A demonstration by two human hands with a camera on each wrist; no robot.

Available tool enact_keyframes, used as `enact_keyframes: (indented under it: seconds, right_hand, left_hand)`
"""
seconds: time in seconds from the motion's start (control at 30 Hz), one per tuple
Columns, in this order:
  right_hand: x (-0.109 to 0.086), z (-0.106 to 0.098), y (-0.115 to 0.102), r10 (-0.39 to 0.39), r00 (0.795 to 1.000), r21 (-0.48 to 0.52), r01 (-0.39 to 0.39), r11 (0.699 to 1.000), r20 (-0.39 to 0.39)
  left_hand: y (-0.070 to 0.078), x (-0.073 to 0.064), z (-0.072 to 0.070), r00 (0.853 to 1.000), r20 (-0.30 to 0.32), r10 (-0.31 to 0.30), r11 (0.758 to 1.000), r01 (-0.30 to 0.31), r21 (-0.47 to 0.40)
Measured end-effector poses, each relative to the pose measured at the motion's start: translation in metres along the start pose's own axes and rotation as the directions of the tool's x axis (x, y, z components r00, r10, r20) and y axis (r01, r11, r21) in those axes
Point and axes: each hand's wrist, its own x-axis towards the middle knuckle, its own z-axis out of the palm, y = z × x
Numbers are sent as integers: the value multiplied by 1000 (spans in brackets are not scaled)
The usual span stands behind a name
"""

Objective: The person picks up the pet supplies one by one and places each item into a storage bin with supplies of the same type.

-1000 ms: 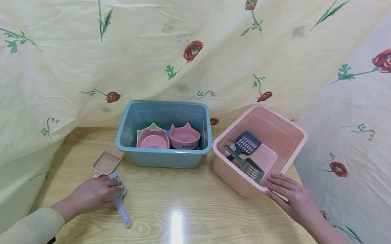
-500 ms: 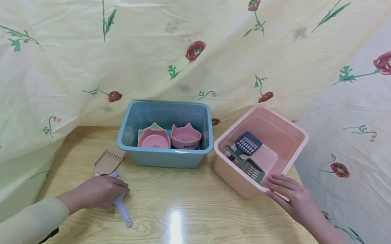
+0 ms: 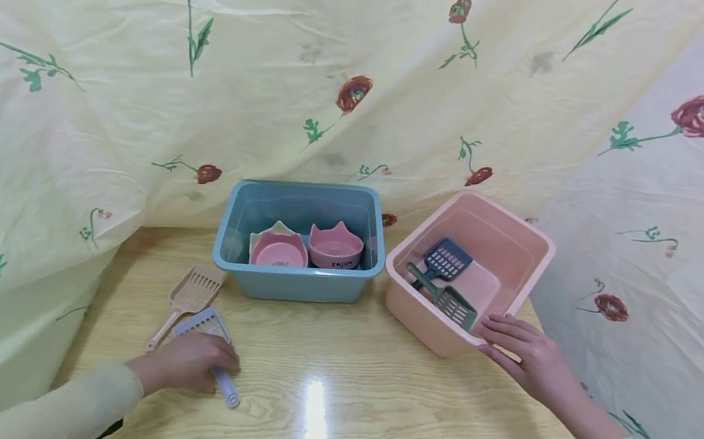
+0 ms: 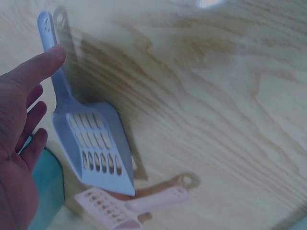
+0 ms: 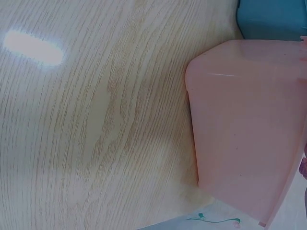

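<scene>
My left hand [image 3: 193,362] is over a lavender litter scoop [image 4: 93,139] lying on the table, its slotted end pointing away. In the left wrist view the thumb crosses the scoop's handle, while the other fingers are loosely bent beside it. A beige-pink litter scoop [image 3: 197,292] lies just beyond, to the left. On the right, my right hand [image 3: 527,357] holds the near corner of a pink bin [image 3: 418,322], fingers over the rim and thumb outside. Inside that bin lie a navy litter scoop [image 3: 448,260] and a dark green one [image 3: 455,308].
A blue bin [image 3: 299,289] stands at the back middle, left of the pink one. Two pink cat-eared bowls, one at the left [image 3: 281,251] and one at the right [image 3: 335,247], sit in it. A flowered cloth [image 3: 267,52] hangs behind the wooden table [image 3: 366,414].
My left hand has slid right and toward me, from the lavender scoop's head to its handle, uncovering the beige-pink scoop's handle. My right hand has stayed on the pink bin's rim.
</scene>
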Motion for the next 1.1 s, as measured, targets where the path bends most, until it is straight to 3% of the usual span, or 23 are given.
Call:
enact_keyframes:
  seconds: [0.3, 0.7, 0.87, 1.1]
  right_hand:
    - [0, -2, -1, 1, 1000, 6, -1, 1000, -1]
    - [3, -6, -4, 28, 999, -5, -28, 1000, 44]
    - [6, -6, -6, 36, 998, 0, -36, 999, 45]
    - [4, -5, -5, 35, 999, 12, -35, 999, 26]
  left_hand:
    - [3, 4, 17, 1000, -29, 4, 1000, -4, 5]
    - [7, 11, 22, 994, -64, 88, 995, -85, 48]
    - [9, 12, 18, 998, -35, 42, 999, -42, 2]
    - [8, 17, 1, 990, -115, -81, 986, 63, -157]
